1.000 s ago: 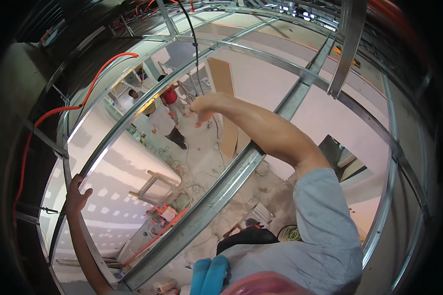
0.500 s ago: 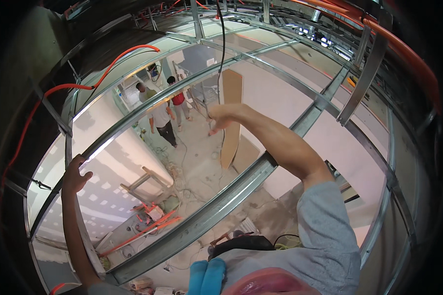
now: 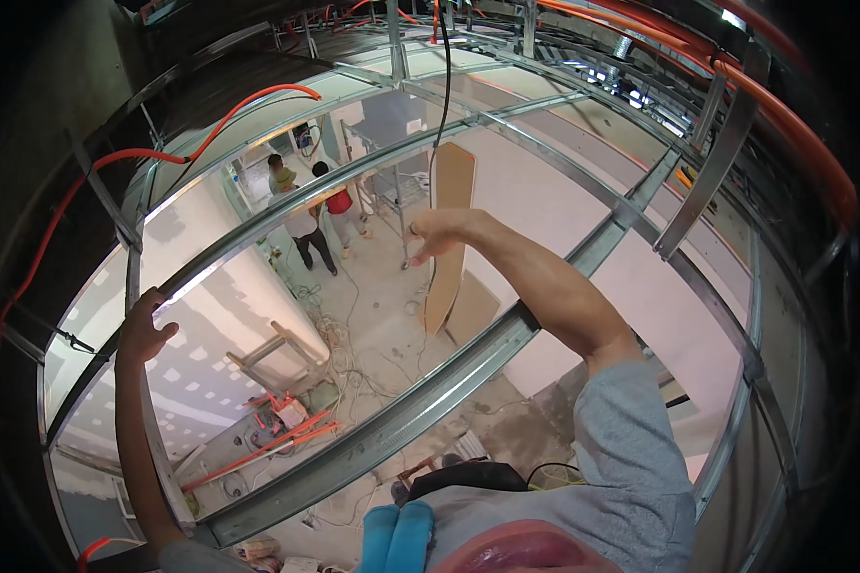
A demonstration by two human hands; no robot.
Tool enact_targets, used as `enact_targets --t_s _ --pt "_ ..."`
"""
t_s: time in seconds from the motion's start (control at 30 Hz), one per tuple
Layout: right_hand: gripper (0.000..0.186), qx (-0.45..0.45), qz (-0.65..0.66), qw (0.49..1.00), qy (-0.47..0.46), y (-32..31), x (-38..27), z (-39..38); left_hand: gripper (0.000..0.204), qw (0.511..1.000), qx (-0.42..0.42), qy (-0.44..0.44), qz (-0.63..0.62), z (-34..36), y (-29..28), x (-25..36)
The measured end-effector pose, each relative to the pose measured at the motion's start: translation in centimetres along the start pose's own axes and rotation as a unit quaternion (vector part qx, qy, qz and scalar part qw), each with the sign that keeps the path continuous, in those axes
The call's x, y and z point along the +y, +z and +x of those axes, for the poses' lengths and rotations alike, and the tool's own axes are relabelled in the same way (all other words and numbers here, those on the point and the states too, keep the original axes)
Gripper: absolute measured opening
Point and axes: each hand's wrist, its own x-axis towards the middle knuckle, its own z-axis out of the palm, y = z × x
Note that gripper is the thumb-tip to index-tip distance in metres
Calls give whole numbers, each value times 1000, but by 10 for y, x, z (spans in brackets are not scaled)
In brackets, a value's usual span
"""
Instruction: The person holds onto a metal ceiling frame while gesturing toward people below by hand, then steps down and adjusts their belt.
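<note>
My left hand (image 3: 143, 334) is at the left with its fingers curled onto a silver metal ceiling channel (image 3: 199, 270), thumb apart. My right hand (image 3: 430, 234) hangs over the opening below, fingers loosely bent and apart, with nothing visible in them. A black cable (image 3: 444, 95) hangs from above near it. My right forearm reaches across a wide metal channel (image 3: 382, 435) that runs diagonally through the grid; whether the arm touches it I cannot tell.
More framing (image 3: 554, 143) and orange conduit (image 3: 793, 138) surround me. Far below, several people (image 3: 311, 234) stand on a dusty floor (image 3: 363, 315) near a ladder, a brown board (image 3: 454, 172), a wooden trestle (image 3: 277, 358), cables and tools. Patched pale panels (image 3: 201, 382) line the left.
The view has tilted, so the framing and my left hand appear shifted. My right hand sits a little lower and further right in the picture. The people below have shifted position.
</note>
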Motion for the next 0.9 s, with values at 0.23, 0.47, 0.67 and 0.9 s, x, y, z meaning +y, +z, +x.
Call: enact_targets --t_s 0.23,0.47,0.67,0.9 --pt "70 6 5 1000 3 -2 -2 -4 62 1000 13 8 10 -2 0 -1" --pt "75 -18 -4 1000 20 -5 -7 -6 60 1000 -12 4 6 0 1 -7" --pt "71 8 13 1000 8 -2 2 -5 62 1000 -6 14 17 3 2 -7" --pt "71 17 -15 1000 11 -2 3 -1 65 1000 -9 4 12 4 1 -4"
